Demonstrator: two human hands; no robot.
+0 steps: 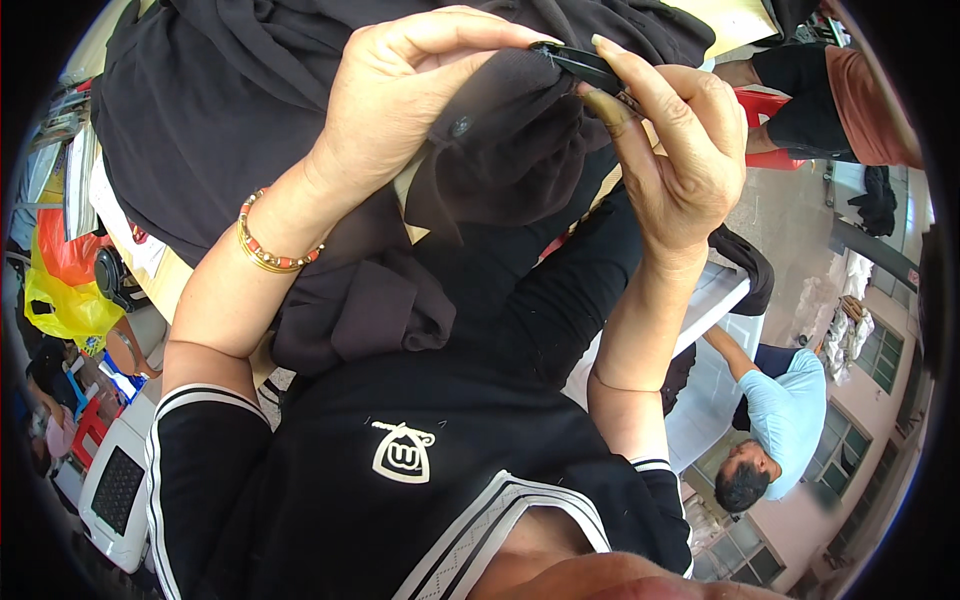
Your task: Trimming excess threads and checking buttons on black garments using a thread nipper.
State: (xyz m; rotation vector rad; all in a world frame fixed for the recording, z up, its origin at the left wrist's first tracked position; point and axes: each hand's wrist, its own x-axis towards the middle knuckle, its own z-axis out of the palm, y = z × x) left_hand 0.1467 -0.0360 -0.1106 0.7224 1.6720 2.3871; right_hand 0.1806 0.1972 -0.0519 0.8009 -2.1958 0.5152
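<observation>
Both my hands are raised in front of me at a dark charcoal garment (520,150). My left hand (385,95), with a beaded bracelet (262,240) on its forearm, pinches the garment's edge between thumb and fingertips. My right hand (680,150) is closed on small black thread snips (585,68), whose tip lies at the pinched edge beside my left fingertips. A round dark button (460,127) shows on the hanging cloth below. More of the dark cloth (220,120) spreads over the table, and a bunched part (365,310) rests by my lap.
The pale wooden table edge (150,270) runs along the left. Beyond it hang a yellow plastic bag (75,300) and a red-orange bag (68,248). On the right, a person in a light blue shirt (785,410) is by a white tabletop (715,300). Another person's dark clothing (800,95) shows at upper right.
</observation>
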